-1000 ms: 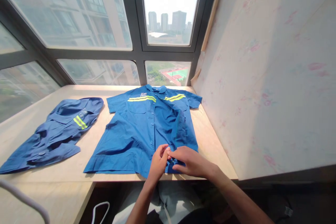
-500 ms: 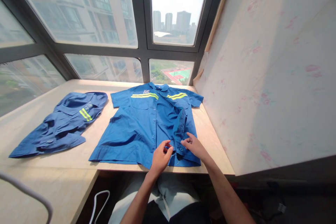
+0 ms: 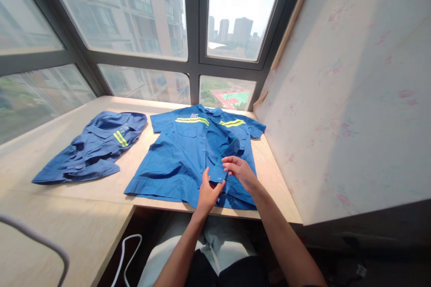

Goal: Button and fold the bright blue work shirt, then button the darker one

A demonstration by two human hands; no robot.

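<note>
A blue short-sleeved work shirt with yellow reflective stripes lies face up on the wooden table, collar toward the window. Its right front panel is folded open along the button line. My left hand pinches the front edge near the hem, fingers closed on the cloth. My right hand grips the same loose panel a little higher and lifts it off the table.
A second blue shirt lies crumpled to the left on the table. A pale wall panel stands close on the right. Windows run along the back. A white cord hangs below the table edge, and a white bar crosses the lower left corner.
Both hands moved up the shirt front, away from the hem. The right hand has raised the loose front panel. The view has shifted so the shirts sit further right.
</note>
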